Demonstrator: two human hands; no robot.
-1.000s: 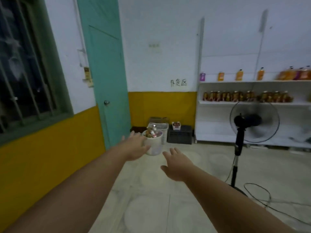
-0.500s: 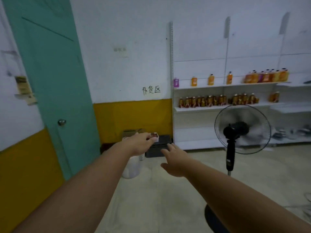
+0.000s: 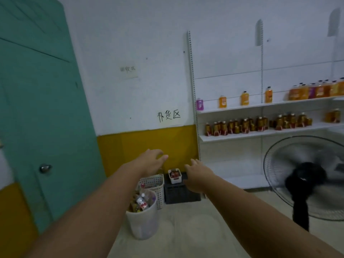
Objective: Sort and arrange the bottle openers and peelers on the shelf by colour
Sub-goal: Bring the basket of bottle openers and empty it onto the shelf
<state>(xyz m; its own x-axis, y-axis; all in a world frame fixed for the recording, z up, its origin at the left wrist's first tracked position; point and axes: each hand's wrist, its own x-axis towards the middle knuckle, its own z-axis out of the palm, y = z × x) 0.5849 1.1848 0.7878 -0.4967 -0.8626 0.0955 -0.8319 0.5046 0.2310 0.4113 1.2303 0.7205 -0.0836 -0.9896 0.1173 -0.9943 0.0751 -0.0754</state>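
Head view, both bare forearms reaching forward over a pale floor (image 3: 186, 220).

Left hand (image 3: 150, 162): held palm down at mid-frame, in front of the yellow wall band (image 3: 141, 142). Its fingers (image 3: 162, 157) are loosely spread and slightly bent; they hold nothing and touch nothing.

Right hand (image 3: 198, 176): at 3 o'clock of the left hand and a little lower, also palm down. Its fingers (image 3: 193, 162) are nearly straight with small gaps between them, and they hold nothing. The hand overlaps the right edge of a black crate (image 3: 180, 191) in the view; whether it touches the crate cannot be told.

A small white basket (image 3: 174, 176) with dark red contents stands on the crate, between the two hands in the view. At 9 o'clock of the crate stands a white perforated basket (image 3: 153, 183), and in front of that a white bin (image 3: 143, 220) filled with packets.

The shelf (image 3: 260, 108), a white wall unit, occupies the 3 o'clock side of the frame, well apart from both hands. Its upper board carries orange bottles (image 3: 244, 98), the board below brown bottles (image 3: 242, 125). Bottle openers and peelers cannot be made out.

A black pedestal fan (image 3: 305, 179) stands at 4 o'clock, a teal door (image 3: 37, 108) at 9 o'clock.
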